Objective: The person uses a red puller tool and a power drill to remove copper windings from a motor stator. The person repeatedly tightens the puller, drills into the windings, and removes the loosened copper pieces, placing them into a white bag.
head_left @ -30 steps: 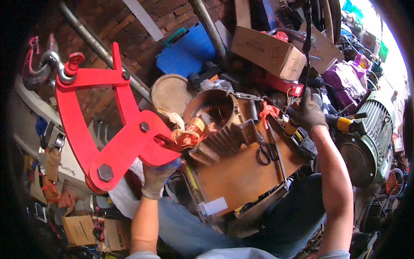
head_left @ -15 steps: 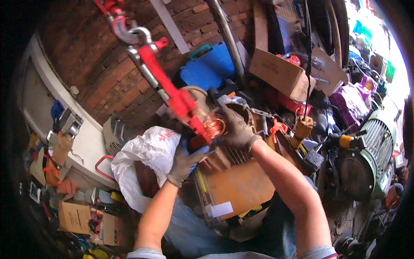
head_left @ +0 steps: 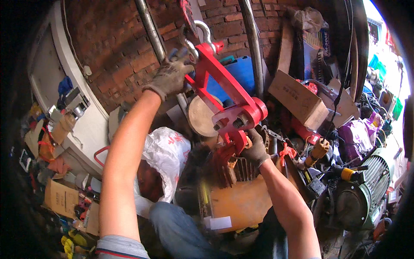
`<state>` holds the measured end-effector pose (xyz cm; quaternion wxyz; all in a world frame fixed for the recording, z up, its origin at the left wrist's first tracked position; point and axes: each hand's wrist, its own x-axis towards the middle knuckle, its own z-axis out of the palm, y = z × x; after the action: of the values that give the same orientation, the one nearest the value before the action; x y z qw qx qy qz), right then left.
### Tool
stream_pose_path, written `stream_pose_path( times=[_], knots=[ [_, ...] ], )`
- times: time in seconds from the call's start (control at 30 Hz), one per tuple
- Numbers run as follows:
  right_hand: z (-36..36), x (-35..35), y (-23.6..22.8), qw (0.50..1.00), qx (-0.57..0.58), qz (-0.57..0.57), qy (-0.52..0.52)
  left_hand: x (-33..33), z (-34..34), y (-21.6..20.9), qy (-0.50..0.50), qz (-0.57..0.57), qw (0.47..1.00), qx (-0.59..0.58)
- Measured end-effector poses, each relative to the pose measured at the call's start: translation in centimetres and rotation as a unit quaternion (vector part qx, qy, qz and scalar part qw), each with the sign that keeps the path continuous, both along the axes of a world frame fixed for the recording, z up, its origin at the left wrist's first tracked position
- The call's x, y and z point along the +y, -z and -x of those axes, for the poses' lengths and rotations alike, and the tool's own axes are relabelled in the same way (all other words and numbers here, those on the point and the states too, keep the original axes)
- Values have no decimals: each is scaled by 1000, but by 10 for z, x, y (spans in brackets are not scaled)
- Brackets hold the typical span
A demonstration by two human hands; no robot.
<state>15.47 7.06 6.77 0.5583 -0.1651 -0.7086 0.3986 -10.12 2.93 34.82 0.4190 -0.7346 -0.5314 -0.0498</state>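
Hook (head_left: 188,18) top cut, R grip (head_left: 256,149) obsc.

"Counting from the middle, that clamp (head_left: 228,80) at one o'clock is bright red, isn't it?"

"Solid red. The shackle (head_left: 207,31) at twelve is silvery."

"Left glove (head_left: 170,77) at eleven?"

"Grey-brown, bluish at the fingers (head_left: 174,53). Right glove (head_left: 256,150), at four, is grey-brown too."

"And the bag (head_left: 170,151) at eight?"

"White, printed in red. That sleeve (head_left: 120,246) at seven is grey, with dark and red stripes."

"The motor (head_left: 377,179) at four looks pale green."
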Motion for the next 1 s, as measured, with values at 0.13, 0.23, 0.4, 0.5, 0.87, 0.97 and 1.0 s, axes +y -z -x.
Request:
stream_pose_path(
  times=[0.13,0.23,0.4,0.5,0.87,0.97,1.0],
  knots=[
    [-11,-8,-5,999,14,-2,35,27,37,52,146,-9,977,-156],
    [-23,-11,-25,996,65,50,47,27,45,89,156,-32,962,-219],
    [-30,-20,-62,989,103,26,106,27,40,117,57,17,935,-349],
    [-45,-19,-79,988,99,85,87,52,24,146,71,0,904,-421],
    [-73,-42,-55,992,41,44,109,119,48,209,217,-52,814,-536],
    [-91,-47,-39,993,7,39,110,76,68,172,90,-47,868,-486],
    [-118,-47,-38,989,-25,25,144,56,8,136,61,-23,858,-509]
  ],
)
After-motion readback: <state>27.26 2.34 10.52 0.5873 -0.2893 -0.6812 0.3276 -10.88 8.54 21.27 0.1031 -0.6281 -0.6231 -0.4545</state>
